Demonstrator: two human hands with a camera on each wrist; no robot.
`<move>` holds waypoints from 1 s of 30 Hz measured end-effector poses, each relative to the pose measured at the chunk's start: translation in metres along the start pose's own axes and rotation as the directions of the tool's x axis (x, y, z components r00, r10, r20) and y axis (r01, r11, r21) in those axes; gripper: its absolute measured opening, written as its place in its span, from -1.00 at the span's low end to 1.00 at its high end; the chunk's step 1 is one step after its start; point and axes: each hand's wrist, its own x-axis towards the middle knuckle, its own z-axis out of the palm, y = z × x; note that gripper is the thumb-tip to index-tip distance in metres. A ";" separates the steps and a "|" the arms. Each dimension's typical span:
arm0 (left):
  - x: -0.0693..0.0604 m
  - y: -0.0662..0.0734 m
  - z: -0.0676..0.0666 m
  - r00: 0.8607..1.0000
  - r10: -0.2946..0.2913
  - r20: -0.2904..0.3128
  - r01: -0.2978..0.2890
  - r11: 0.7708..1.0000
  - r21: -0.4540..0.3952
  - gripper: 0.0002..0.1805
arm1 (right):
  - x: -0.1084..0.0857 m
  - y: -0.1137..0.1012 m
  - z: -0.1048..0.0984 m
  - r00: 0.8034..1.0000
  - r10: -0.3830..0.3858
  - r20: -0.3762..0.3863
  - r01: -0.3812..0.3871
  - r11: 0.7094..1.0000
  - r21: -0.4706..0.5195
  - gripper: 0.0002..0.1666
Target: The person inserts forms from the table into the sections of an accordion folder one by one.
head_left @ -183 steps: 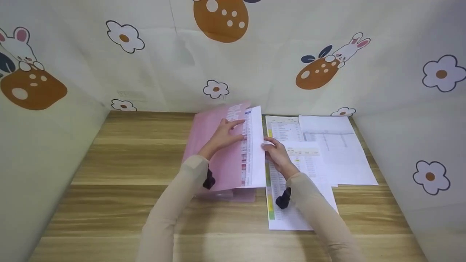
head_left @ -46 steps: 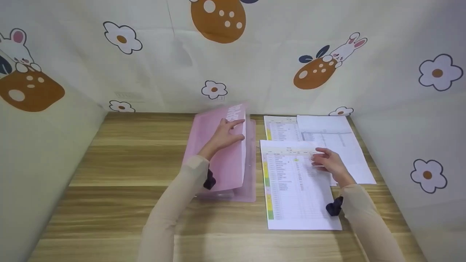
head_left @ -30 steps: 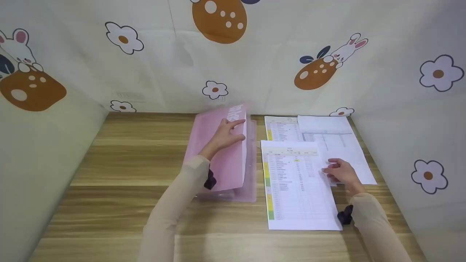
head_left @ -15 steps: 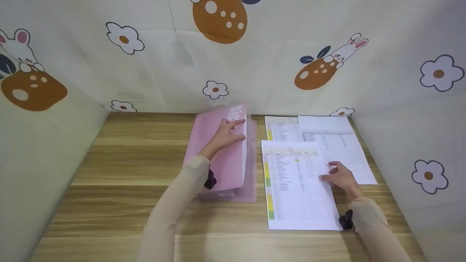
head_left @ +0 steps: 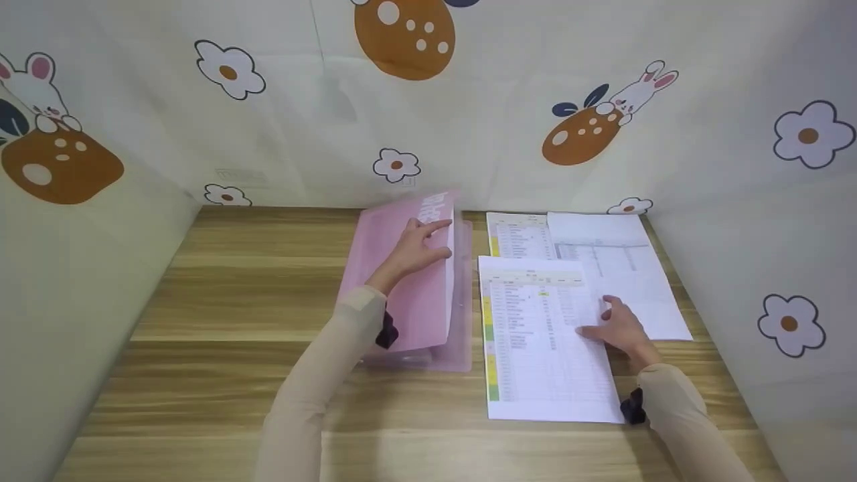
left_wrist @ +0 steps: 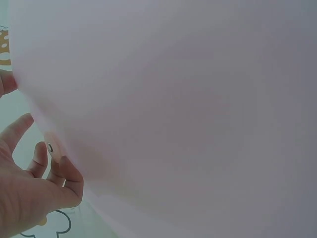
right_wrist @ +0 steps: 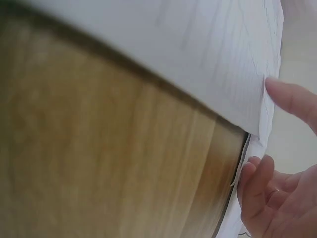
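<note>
Pink plastic folder, partly open, pinched by the left hand. Right of the folder lies a white printed paper sheet; the right hand, loosely spread, touches it.

Looks like translucent, smooth plastic on the pink rectangular folder by the back edge of the brown wood-grained table; like matt paper on the white rectangular sheets toward the right edge.

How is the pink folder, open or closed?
The pink folder is partly open: the left hand holds its cover slanting up from the base, with a white paper edge between.
</note>
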 end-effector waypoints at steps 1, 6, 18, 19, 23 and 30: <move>0.000 0.000 0.000 1.000 0.002 0.001 -0.002 1.000 0.003 -0.37 | 0.000 0.000 0.001 1.000 -0.001 0.002 0.001 1.000 -0.005 0.10; 0.000 0.000 0.000 1.000 -0.008 0.005 0.008 1.000 0.008 -0.36 | 0.000 -0.003 0.003 0.999 0.023 0.033 -0.024 1.000 0.020 0.09; 0.000 0.000 0.000 1.000 -0.003 0.008 0.003 1.000 0.000 -0.36 | -0.002 -0.005 0.005 0.998 0.030 0.055 -0.033 0.998 0.055 0.03; 0.000 0.000 0.000 1.000 -0.002 0.006 0.002 1.000 -0.002 -0.36 | -0.002 -0.005 0.005 0.998 0.028 0.051 -0.031 0.998 0.048 0.03; 0.000 0.000 0.000 1.000 0.005 0.003 -0.005 1.000 -0.006 -0.37 | -0.004 -0.005 0.004 0.999 0.006 0.033 -0.006 1.000 0.017 0.03; 0.000 -0.001 0.000 1.000 -0.001 0.002 0.001 1.000 -0.027 -0.37 | -0.006 -0.002 0.005 0.991 -0.133 -0.020 0.134 0.983 0.122 -0.32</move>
